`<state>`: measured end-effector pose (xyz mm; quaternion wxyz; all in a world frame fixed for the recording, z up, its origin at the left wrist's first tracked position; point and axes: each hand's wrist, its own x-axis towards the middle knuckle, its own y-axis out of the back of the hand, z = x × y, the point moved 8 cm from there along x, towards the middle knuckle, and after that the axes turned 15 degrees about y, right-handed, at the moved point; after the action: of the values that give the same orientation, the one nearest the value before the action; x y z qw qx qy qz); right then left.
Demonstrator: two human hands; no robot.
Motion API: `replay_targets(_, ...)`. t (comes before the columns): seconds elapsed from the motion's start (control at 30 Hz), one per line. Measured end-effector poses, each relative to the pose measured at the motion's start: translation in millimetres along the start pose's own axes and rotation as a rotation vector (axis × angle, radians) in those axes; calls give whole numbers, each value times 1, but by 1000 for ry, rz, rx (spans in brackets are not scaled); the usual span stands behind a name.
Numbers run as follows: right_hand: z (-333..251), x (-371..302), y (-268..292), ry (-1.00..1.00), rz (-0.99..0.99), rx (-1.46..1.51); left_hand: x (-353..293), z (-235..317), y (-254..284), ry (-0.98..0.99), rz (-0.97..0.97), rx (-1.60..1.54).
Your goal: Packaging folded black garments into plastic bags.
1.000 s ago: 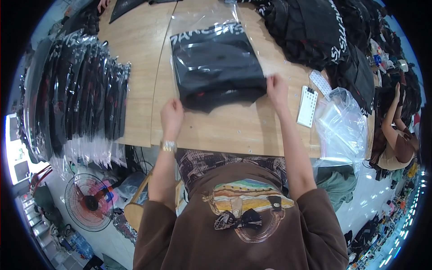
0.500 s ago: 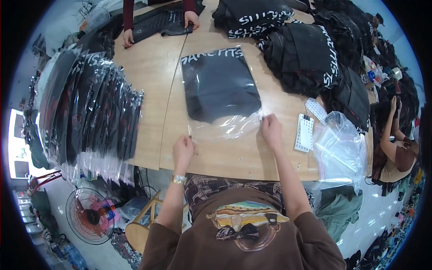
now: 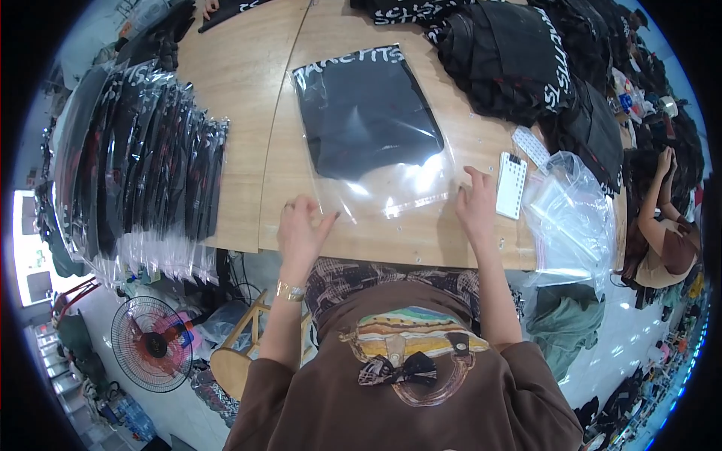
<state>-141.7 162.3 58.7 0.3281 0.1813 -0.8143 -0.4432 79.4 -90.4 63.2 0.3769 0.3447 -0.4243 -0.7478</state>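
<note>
In front of me on the table lies a folded black garment [image 3: 368,116] with white lettering along its far edge, inside a clear plastic bag [image 3: 417,184]. The near end of the bag stretches past the cloth, flat and shiny. My left hand [image 3: 303,231] is beside the bag's near left corner, thumb and fingers apart with nothing held. Just off the near right corner, my right hand [image 3: 475,208] has its fingers spread and is empty too. Whether either hand touches the film is hard to tell.
Bagged black garments [image 3: 143,165] stand in a row at left. Unbagged black garments [image 3: 504,60] are heaped at far right. Sticker sheets [image 3: 511,186] and a pile of clear bags [image 3: 571,210] lie right. Another person's hand [image 3: 211,7] is at the far edge; a fan [image 3: 153,344] stands lower left.
Both hands have let go of the bag's near corners and opened, the right moving slightly outward. The bag now lies slightly turned. The view has shifted, so the other person's hands are mostly out of it.
</note>
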Motion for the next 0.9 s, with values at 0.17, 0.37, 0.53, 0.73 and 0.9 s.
replay_targets(0.17, -45, -4, -13, 267, 20, 251, -10, 81, -25, -658, 76, -69)
replay_targets(0.37, -85, -25, -29, 456, -9, 361, 11, 80, -48, -531, -121, -41)
replay_targets(0.53, -131, -9, -33, 728, 115, 431, 31, 89, -41, -431, -272, -37)
replay_targets(0.73, -124, -5, -45, 606, 39, 239, 33, 120, -36, -574, 33, 279)
replay_targets(0.9, -103, -28, -45, 630, 27, 11, 42, 135, -49, -677, 28, 366)
